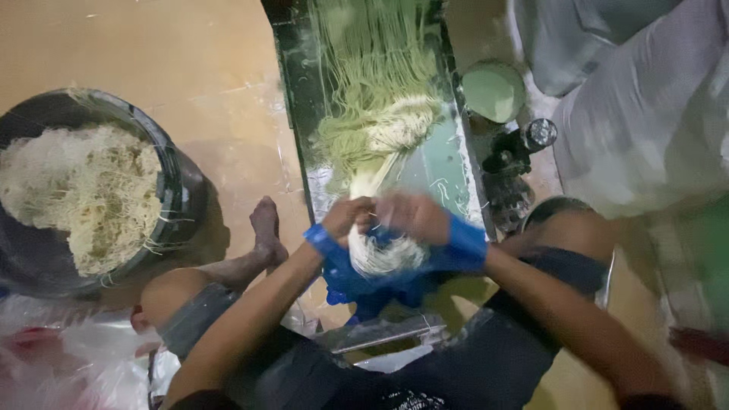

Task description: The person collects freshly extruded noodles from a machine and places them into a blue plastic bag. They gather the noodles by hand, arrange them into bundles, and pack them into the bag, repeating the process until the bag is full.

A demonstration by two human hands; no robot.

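Both hands, L [348,216] & R [414,216], are closed round a pale noodle bundle [380,254], which hangs just below the grip w/ blue bands at both wrists. Above the grip, more strands [372,99] trail down the tray [456,163]. Risk, I'd judge: loose ends slip out & drop, or snag on those strands & tear. Tub [83,197] of noodles sits well left of the grip.

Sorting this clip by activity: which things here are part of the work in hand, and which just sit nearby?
In use:
left hand
right hand
noodle bundle
blue plastic bag
noodle strands on the green tray

Lying about:
black tub of noodles
clear plastic bags
round green lid
small dark jar
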